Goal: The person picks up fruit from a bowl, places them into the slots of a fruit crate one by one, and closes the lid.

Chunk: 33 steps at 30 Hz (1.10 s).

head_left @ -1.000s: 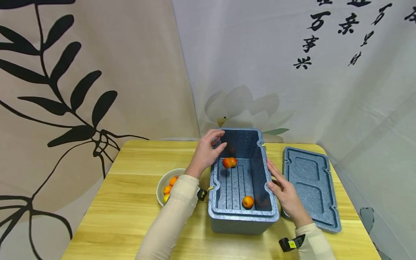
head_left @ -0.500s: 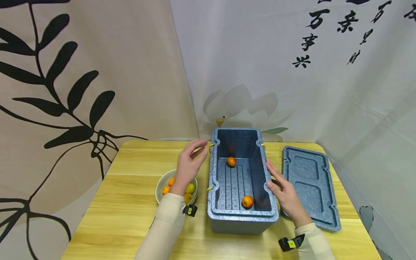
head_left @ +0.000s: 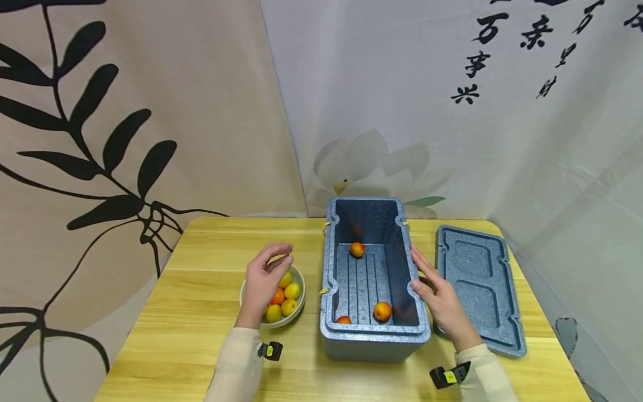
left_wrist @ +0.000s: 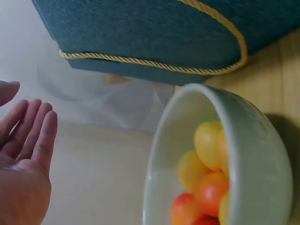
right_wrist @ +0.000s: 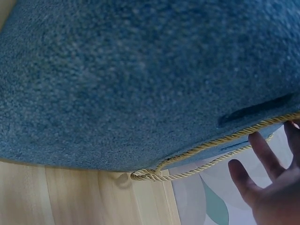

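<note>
A blue foam box point(head_left: 374, 279) stands open in the middle of the wooden bench point(head_left: 201, 312), its long side running away from the person. Three small orange fruits lie on its ribbed floor: one point(head_left: 357, 249) near the far wall, one point(head_left: 382, 311) near the near wall, and a third point(head_left: 344, 320) mostly cut off by the near rim, so only its top shows. Yellow cord loops point(right_wrist: 197, 159) hang on the outer walls of the box.

Just left of the box sits a pale bowl point(head_left: 297, 312) holding yellow and orange fruits point(head_left: 288, 298); part of them is hidden behind the left hand, so their count cannot be told. The left wrist view shows the bowl's rim and the fruits blurred and close.

The left hand point(head_left: 264, 279) hovers above the bowl, palm turned toward the box, fingers point(left_wrist: 37, 131) loosely extended and slightly apart, holding nothing. The right hand point(head_left: 438, 298) lies flat against the outer right wall of the box near the rim, fingers point(right_wrist: 265, 154) straight and spread, pressing rather than gripping.

To the right of that hand, the box's lid point(head_left: 479, 287) lies on the bench with its inner side up. A black band with a yellow tag is on each wrist.
</note>
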Tool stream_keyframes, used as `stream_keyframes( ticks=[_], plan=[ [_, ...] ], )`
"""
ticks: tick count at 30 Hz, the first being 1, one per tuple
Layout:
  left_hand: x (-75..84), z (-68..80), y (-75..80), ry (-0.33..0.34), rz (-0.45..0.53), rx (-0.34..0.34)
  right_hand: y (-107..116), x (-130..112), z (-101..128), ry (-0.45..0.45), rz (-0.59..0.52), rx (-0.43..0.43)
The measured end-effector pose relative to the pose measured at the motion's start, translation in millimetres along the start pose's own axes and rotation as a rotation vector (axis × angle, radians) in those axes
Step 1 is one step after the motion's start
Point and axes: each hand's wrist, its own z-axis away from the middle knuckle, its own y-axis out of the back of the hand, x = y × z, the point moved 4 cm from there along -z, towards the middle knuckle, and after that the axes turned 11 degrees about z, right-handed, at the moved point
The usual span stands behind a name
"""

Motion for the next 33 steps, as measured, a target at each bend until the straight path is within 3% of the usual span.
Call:
stream_keyframes(
  ticks=[10, 19, 27, 33],
  plan=[
    [-12.0, 19.9, 17.4, -0.002, -0.057, 0.014, -1, 1, 0, 0.007, -0.002, 0.009],
    [-23.6, 33.5, 29.6, 0.061, -0.222, 0.045, -1, 1, 0, 0.015, 0.015, 0.016],
    [-30.6, 39.9, 30.9, 0.059, -0.277, 0.058, 0, 2, 0, 0.017, 0.017, 0.018],
    [-42.8, 43.0, 37.9, 0.103, -0.306, 0.05, 0, 1, 0, 0.012, 0.013, 0.013]
  ],
)
